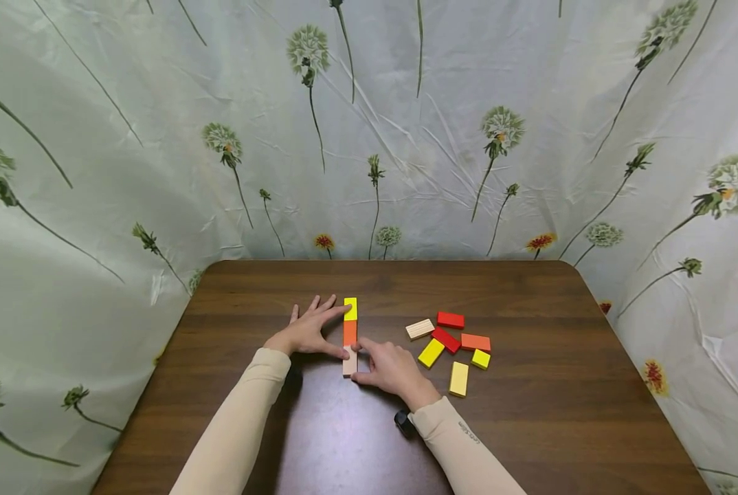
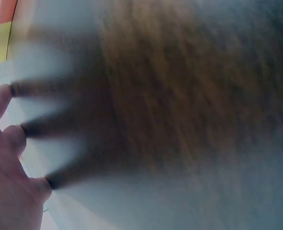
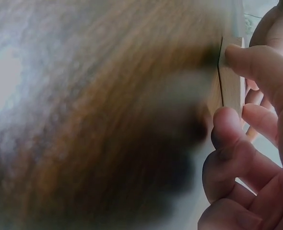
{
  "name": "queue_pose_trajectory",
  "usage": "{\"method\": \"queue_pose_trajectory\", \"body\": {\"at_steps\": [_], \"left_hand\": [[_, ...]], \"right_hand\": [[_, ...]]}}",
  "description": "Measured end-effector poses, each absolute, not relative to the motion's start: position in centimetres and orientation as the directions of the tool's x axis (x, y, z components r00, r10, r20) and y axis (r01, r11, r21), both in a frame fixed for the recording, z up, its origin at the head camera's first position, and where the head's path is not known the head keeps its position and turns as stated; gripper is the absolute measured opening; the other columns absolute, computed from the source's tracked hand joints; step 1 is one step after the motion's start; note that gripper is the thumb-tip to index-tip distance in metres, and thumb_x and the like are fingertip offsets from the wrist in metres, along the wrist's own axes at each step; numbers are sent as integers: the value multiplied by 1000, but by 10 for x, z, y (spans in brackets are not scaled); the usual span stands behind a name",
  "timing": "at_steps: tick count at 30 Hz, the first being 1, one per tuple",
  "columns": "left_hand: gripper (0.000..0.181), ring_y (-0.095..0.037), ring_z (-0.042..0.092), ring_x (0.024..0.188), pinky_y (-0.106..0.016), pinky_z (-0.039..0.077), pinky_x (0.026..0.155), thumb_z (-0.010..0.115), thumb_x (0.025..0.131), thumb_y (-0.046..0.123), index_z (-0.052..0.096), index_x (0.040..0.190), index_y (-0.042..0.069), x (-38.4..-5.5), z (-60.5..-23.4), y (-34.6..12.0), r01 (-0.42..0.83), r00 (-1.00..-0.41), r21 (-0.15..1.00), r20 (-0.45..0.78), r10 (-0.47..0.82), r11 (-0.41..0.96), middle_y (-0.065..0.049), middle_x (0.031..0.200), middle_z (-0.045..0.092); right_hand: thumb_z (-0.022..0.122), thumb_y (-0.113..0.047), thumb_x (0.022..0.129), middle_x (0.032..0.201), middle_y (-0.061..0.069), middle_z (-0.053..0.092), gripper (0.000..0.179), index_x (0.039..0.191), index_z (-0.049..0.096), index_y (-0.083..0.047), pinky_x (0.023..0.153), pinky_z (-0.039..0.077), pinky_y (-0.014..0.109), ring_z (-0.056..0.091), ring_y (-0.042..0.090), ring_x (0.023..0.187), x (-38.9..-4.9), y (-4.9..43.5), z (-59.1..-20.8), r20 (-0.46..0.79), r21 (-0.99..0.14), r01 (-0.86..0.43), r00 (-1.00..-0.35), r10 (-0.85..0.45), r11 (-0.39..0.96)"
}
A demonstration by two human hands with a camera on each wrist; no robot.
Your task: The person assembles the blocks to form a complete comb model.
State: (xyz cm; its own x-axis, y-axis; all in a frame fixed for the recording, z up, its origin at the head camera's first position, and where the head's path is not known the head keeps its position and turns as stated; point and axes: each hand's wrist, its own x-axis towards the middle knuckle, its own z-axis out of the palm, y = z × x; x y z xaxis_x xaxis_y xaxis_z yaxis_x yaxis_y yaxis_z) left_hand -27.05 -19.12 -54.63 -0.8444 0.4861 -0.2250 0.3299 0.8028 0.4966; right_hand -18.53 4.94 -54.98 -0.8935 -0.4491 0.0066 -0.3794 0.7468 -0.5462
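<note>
Three blocks stand end to end in a straight row on the table: a yellow block [image 1: 352, 315] at the far end, an orange block [image 1: 350, 334] in the middle, a plain wooden block [image 1: 350, 367] nearest me. Spread wide, my left hand [image 1: 306, 333] touches the yellow block with its index finger and the wooden one with its thumb. From the right, my right hand [image 1: 395, 370] pinches the plain wooden block between thumb and index finger, its other fingers curled. The right wrist view shows this wooden block [image 3: 232, 81] close up; the left wrist view catches the yellow block [image 2: 3, 42] at its edge.
To the right lie several loose blocks: a red block [image 1: 451, 320], an orange-red block [image 1: 475, 342], a small yellow block [image 1: 481, 359], a pale yellow block [image 1: 458, 379], a ridged wooden block [image 1: 420, 329] and others. Behind the brown table [image 1: 251, 289] hangs a flowered curtain [image 1: 406, 206].
</note>
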Motion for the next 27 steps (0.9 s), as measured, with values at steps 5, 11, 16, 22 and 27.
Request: {"method": "queue_pose_trajectory", "body": {"at_steps": [5, 11, 16, 22, 27], "left_hand": [[111, -51, 2, 167, -86, -5, 121, 88, 75, 72, 38, 167, 35, -270, -546, -188, 322, -853, 484, -224, 471, 813, -14, 181, 16], [109, -51, 3, 167, -86, -5, 120, 89, 75, 68, 39, 167, 36, -269, -546, -188, 313, -861, 477, -222, 457, 821, -13, 182, 16], [112, -54, 2, 166, -87, -7, 120, 88, 73, 72, 40, 167, 34, -271, -550, -189, 309, -860, 500, -216, 463, 809, -15, 181, 16], [111, -51, -1, 167, -85, -10, 120, 88, 74, 71, 39, 167, 36, -272, -549, -189, 302, -856, 500, -233, 462, 812, -12, 182, 13], [112, -50, -3, 167, -84, -10, 121, 88, 73, 72, 38, 167, 37, -273, -551, -190, 297, -856, 505, -234, 460, 810, -12, 182, 12]], "right_hand": [[86, -41, 91, 65, -10, 51, 50, 133, 69, -19, 51, 36, 22, 44, 4, 54, -185, 49, -549, -8, -544, -368, -896, -443, 754], [84, -41, 93, 66, -9, 51, 53, 139, 68, -20, 52, 35, 22, 44, 6, 55, -183, 50, -547, -41, -528, -358, -895, -444, 770], [83, -37, 95, 66, -8, 52, 48, 138, 69, -19, 51, 34, 23, 45, 8, 54, -180, 54, -537, -74, -578, -295, -910, -408, 761], [82, -35, 96, 67, -8, 56, 42, 133, 72, -17, 51, 37, 24, 48, 9, 50, -176, 69, -521, -80, -619, -209, -942, -325, 757], [82, -33, 96, 67, -7, 56, 39, 130, 73, -17, 51, 38, 25, 49, 10, 52, -174, 88, -515, -66, -614, -153, -968, -243, 774]]}}
